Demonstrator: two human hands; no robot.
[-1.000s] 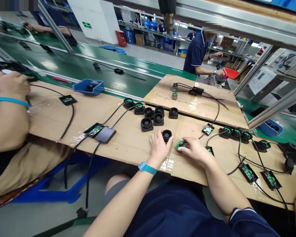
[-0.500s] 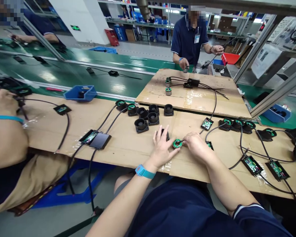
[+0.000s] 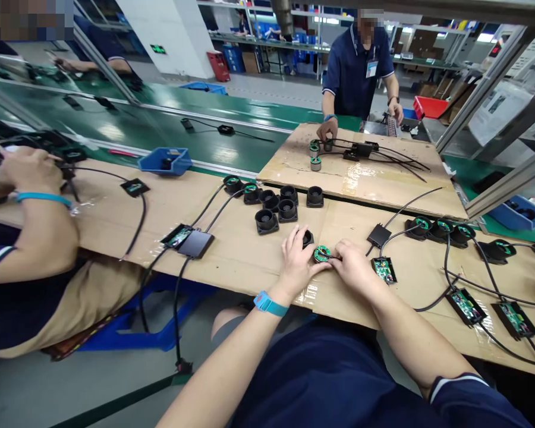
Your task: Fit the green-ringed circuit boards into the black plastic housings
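My left hand (image 3: 296, 258) curls around a black round housing (image 3: 307, 238) on the cardboard, its thumb stretched toward a round green circuit board (image 3: 321, 254). The board lies between my two hands, just right of the housing. Pinched in the fingers of my right hand (image 3: 351, 261) is a black cable (image 3: 334, 257) that runs to the board. My left fingers partly cover the housing. Right of my right hand lie an open black box with a green board (image 3: 384, 270) and a closed-looking black box (image 3: 378, 236).
Several black housings (image 3: 266, 220) stand behind my left hand. Wired housings (image 3: 421, 226) and open boxes (image 3: 467, 307) lie to the right. A blue bin (image 3: 164, 161) is at the left back. One co-worker (image 3: 359, 71) stands opposite; another person's arm (image 3: 44, 202) is at left.
The view has swung left. The black box beyond my right hand has turned, hiding its green board. My fingers have shifted slightly around the round board. The co-worker opposite has lowered a hand to the cardboard.
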